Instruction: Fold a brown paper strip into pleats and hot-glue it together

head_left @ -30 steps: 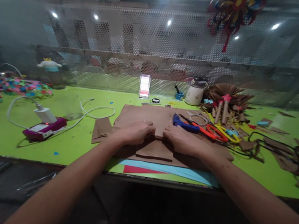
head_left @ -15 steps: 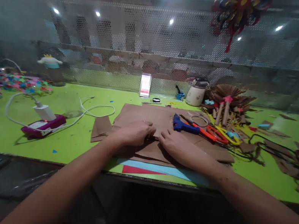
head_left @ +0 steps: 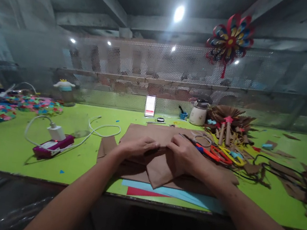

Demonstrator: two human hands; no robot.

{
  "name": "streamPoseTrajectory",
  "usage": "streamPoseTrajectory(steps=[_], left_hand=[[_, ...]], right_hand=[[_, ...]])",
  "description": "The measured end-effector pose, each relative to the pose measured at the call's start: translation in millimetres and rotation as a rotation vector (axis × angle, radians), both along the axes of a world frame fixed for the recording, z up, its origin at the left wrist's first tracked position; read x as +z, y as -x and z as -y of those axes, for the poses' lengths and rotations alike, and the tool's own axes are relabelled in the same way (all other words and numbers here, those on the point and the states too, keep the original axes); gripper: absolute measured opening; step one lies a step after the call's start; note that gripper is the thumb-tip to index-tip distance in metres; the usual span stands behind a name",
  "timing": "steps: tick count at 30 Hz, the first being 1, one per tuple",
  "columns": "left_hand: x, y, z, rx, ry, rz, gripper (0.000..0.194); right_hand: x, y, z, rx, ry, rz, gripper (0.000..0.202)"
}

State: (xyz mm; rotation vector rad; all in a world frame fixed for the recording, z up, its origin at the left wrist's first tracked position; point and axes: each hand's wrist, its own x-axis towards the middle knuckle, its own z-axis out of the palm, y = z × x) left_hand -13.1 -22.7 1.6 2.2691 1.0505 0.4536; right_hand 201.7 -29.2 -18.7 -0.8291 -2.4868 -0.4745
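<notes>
Brown paper sheets [head_left: 150, 132] lie stacked near the table's front edge. My left hand [head_left: 140, 147] is closed on the upper edge of a folded brown paper piece [head_left: 160, 170]. My right hand [head_left: 184, 151] pinches the same piece at its right side, close to my left hand. A pointed corner of the piece hangs down between the hands, towards me. Blue and red paper strips [head_left: 147, 194] stick out beneath the stack. Orange-handled tools [head_left: 212, 153] lie just right of my right hand, which hides most of the blue glue gun.
A purple power strip [head_left: 52, 147] with a white charger and cable is at left. A white jar [head_left: 198, 113], a lit phone [head_left: 150, 105] and brown paper crafts [head_left: 226, 124] stand at the back. Black cords [head_left: 283, 171] and paper scraps lie right.
The view has tilted up. The paper piece between my hands has been lifted, its corner now pointing towards me. My right hand has moved right and its fingers have closed.
</notes>
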Motion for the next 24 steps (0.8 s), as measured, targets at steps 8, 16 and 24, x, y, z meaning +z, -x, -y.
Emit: streamPoseTrajectory(steps=[8,16,24], left_hand=[[-3.0,-4,5,-0.004,0.279,0.194,0.043],[-2.2,-6,4,-0.082,0.154,0.139,0.036],[0.2,-15,11,-0.128,0.023,0.043,0.033]], right_hand=[[2.0,1,2,0.074,0.01,-0.127,0.018],[12.2,-9,-3,0.22,0.53,-0.538,0.04],[11.5,-17,-10,0.085,1.168,-0.599,0.041]])
